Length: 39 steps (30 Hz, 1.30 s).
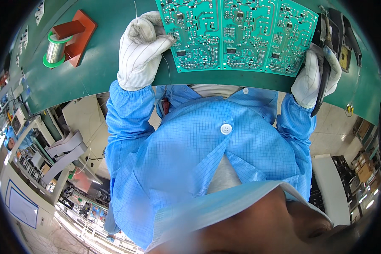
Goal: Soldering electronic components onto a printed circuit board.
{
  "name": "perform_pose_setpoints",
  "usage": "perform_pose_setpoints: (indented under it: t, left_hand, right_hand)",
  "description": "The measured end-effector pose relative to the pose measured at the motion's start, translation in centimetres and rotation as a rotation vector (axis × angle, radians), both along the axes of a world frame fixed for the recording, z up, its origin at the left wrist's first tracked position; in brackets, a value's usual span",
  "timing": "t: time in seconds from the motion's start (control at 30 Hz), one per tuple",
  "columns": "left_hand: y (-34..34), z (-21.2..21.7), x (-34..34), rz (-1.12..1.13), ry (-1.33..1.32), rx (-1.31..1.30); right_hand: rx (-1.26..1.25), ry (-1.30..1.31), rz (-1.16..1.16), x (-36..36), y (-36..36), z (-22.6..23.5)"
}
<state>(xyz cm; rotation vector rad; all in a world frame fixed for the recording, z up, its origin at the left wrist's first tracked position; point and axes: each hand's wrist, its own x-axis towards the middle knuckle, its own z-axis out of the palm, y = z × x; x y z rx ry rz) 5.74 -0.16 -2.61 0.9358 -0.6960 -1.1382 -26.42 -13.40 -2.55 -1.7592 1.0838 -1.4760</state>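
Observation:
A green circuit board panel point(221, 38), made of three joined boards with small parts on it, lies near the table's front edge. My left hand point(142, 48), in a white glove, is at the panel's left edge, fingers closed around a thin solder wire point(136, 9). Thumb and fingertip meet the board's edge. At the panel's right edge is my gloved right hand point(315, 76), closed around a black-handled soldering iron point(322, 82). The iron's tip is hard to make out near the upper right.
A solder spool point(55, 51) with green rims sits on a reddish-brown stand point(84, 36) at the left. Right of my right hand stands a dark iron holder with a yellowish sponge point(345, 58). The green tabletop point(101, 72) curves along its front edge.

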Motion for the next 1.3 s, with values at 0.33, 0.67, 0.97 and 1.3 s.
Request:
perform_pose_setpoints:
  t: [0.33, 0.67, 0.97, 1.3]
  left_hand:
    - [0.12, 0.48, -0.18, 0.008, 0.033, 0.012]
    - [0.13, 0.75, -0.19, 0.007, -0.024, 0.037]
    - [-0.05, 0.91, -0.48, 0.015, -0.029, 0.061]
    - [0.13, 0.78, -0.2, 0.003, -0.04, 0.048]
  right_hand:
    - [-0.005, 0.032, 0.007, 0.07, -0.01, 0.02]
    - [0.032, -0.101, -0.018, 0.81, 0.18, 0.03]
    - [0.054, -0.121, -0.034, 0.57, 0.18, 0.07]
    - [0.098, -0.065, -0.01, 0.59, 0.36, 0.21]
